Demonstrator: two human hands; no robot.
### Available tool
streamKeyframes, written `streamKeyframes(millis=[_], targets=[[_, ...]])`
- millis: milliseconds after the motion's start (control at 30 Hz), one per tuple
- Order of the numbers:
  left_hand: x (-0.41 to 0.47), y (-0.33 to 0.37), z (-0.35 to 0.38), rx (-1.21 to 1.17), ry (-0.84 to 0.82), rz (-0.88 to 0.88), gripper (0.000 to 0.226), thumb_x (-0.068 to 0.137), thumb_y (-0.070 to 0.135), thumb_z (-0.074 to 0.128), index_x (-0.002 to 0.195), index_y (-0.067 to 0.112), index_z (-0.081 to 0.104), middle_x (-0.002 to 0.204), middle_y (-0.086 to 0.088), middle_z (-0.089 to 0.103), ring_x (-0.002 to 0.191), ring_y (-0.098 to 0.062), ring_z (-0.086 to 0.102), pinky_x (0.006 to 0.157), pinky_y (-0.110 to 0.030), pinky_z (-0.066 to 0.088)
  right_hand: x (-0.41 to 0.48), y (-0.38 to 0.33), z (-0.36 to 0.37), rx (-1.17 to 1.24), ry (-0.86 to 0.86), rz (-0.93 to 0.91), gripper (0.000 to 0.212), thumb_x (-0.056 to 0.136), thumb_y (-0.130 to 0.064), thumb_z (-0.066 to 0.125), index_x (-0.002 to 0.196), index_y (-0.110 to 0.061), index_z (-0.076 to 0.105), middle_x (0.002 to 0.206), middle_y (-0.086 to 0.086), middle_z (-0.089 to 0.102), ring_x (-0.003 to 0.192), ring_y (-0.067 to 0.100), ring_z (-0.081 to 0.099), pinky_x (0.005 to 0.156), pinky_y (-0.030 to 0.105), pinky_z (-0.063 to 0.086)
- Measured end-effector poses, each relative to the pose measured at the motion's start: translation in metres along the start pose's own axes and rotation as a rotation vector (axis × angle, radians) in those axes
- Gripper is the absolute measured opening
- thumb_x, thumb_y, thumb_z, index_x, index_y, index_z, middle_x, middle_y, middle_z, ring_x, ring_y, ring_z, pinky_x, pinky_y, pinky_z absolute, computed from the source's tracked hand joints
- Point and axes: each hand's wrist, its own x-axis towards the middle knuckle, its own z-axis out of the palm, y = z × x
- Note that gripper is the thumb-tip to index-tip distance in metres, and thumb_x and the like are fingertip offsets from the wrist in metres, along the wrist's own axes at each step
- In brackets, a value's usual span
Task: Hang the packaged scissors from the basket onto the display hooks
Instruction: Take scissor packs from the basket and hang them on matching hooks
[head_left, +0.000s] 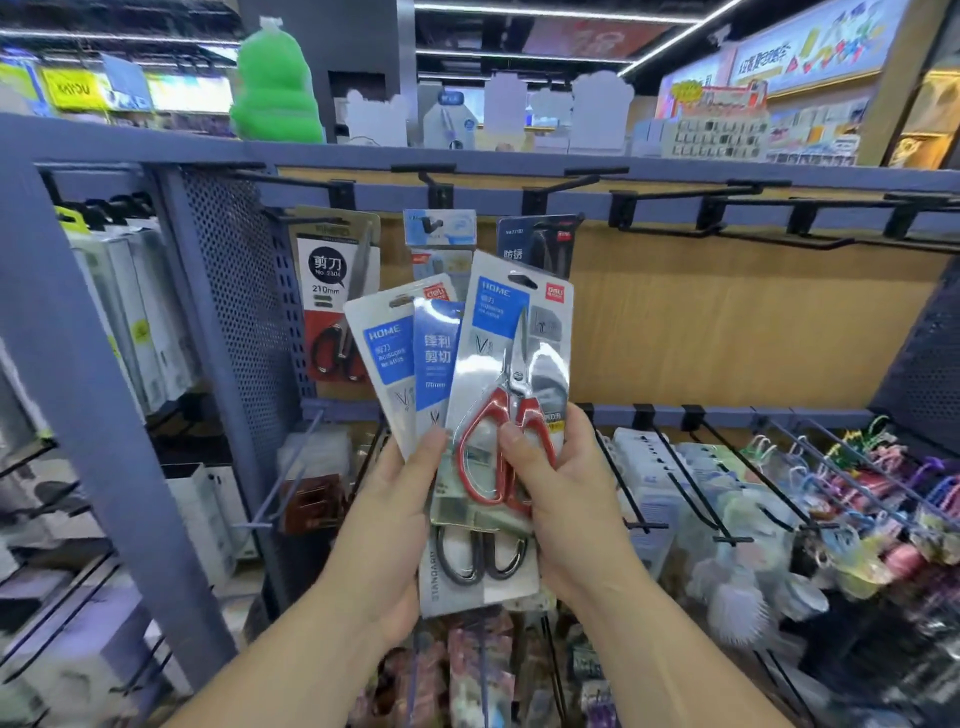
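Three scissor packs are fanned out in mid-air, near the camera, in front of the rack. The red pack (511, 364) lies in front on the right, pinched by the right hand (561, 483), thumb on its red handles. The left hand (395, 509) pinches the left pack (382, 358) and the middle pack (436, 353), thumb on their fronts. Behind, three packs hang from the top hooks: a black pack (332, 291), a blue pack (439, 228) and a dark pack (537, 244). More hooks (675, 197) run right. A green toy (272, 88) stands on the top shelf.
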Motion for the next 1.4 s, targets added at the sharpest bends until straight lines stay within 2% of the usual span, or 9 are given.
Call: streamKeyframes(millis=[133,367,600,700,833,967,1033,1200,1400], targets=[[-0.008,-0.001,-0.002,0.047,0.002,-0.028,0.032,0.105,0.032,0.053,0.134,0.03,0.066,0.124,-0.003,0.078,0.115,-0.026,0.075,0.11,-0.052,0.05,-0.005,-0.001,0.006,0.01,0.041,-0.036,0.049,0.087,-0.021,0.075,0.133,-0.019,0.057,0.125,0.009,0.075,0.116,0.031,0.072,0.101,0.056,0.056],[-0.014,0.01,-0.03,0.101,-0.068,-0.077,0.038,0.095,0.03,0.063,0.132,0.025,0.066,0.119,-0.004,0.079,0.11,-0.025,0.076,0.101,-0.048,0.055,-0.02,0.009,0.021,-0.001,0.157,0.0,0.044,0.096,-0.015,0.07,0.137,-0.018,0.055,0.126,0.011,0.074,0.116,0.033,0.072,0.102,0.058,0.056],[-0.004,0.016,-0.072,0.291,-0.18,-0.095,0.055,0.086,-0.009,0.073,0.131,0.02,0.062,0.116,-0.006,0.08,0.106,-0.027,0.077,0.084,-0.036,0.062,-0.031,0.004,0.026,-0.16,0.166,-0.018,0.037,0.101,-0.016,0.065,0.136,-0.026,0.056,0.127,0.002,0.075,0.115,0.024,0.073,0.092,0.04,0.062],[0.001,0.019,-0.076,0.318,-0.233,-0.101,0.058,0.079,-0.004,0.079,0.129,0.02,0.061,0.112,-0.003,0.081,0.103,-0.022,0.078,0.077,-0.028,0.062,-0.036,-0.004,0.02,-0.174,0.225,-0.029,0.032,0.101,-0.014,0.064,0.129,-0.027,0.058,0.125,0.005,0.075,0.115,0.028,0.073,0.093,0.043,0.061],[0.01,0.016,-0.071,0.316,-0.216,-0.102,0.054,0.076,0.001,0.079,0.124,0.021,0.063,0.109,-0.003,0.081,0.102,-0.023,0.078,0.083,-0.036,0.061,-0.04,-0.023,-0.014,-0.222,0.377,-0.064,0.033,0.101,-0.011,0.064,0.133,-0.021,0.058,0.123,0.008,0.076,0.114,0.034,0.072,0.098,0.055,0.057],[0.015,0.008,-0.056,0.333,-0.157,-0.067,0.048,0.083,-0.003,0.077,0.122,0.021,0.063,0.108,-0.003,0.081,0.096,-0.02,0.079,0.079,-0.037,0.06,-0.047,-0.033,-0.06,-0.284,0.43,-0.059,0.03,0.103,-0.009,0.06,0.131,-0.021,0.059,0.122,0.011,0.075,0.102,0.032,0.075,0.074,0.038,0.063],[0.019,0.002,-0.045,0.339,-0.122,-0.043,0.045,0.087,-0.003,0.077,0.122,0.021,0.063,0.107,-0.003,0.081,0.095,-0.021,0.079,0.078,-0.039,0.059,-0.047,-0.036,-0.078,-0.307,0.406,-0.082,0.038,0.101,-0.018,0.066,0.137,-0.02,0.056,0.13,0.01,0.072,0.107,0.028,0.074,0.084,0.042,0.063],[0.025,-0.017,-0.003,0.339,-0.041,0.078,0.042,0.087,-0.005,0.075,0.12,0.019,0.065,0.099,-0.002,0.081,0.084,-0.016,0.078,0.065,-0.027,0.06,-0.039,-0.06,-0.11,-0.362,0.245,-0.19,0.035,0.09,-0.023,0.062,0.125,-0.023,0.062,0.111,-0.007,0.078,0.099,0.01,0.075,0.077,0.023,0.059],[0.031,-0.039,0.045,0.318,0.031,0.203,0.04,0.088,-0.007,0.071,0.121,0.015,0.063,0.098,0.0,0.081,0.081,-0.011,0.077,0.061,-0.02,0.059,-0.007,-0.085,-0.148,-0.362,0.141,-0.26,0.033,0.093,-0.027,0.062,0.125,-0.025,0.062,0.117,-0.002,0.076,0.104,0.015,0.074,0.08,0.026,0.06]])
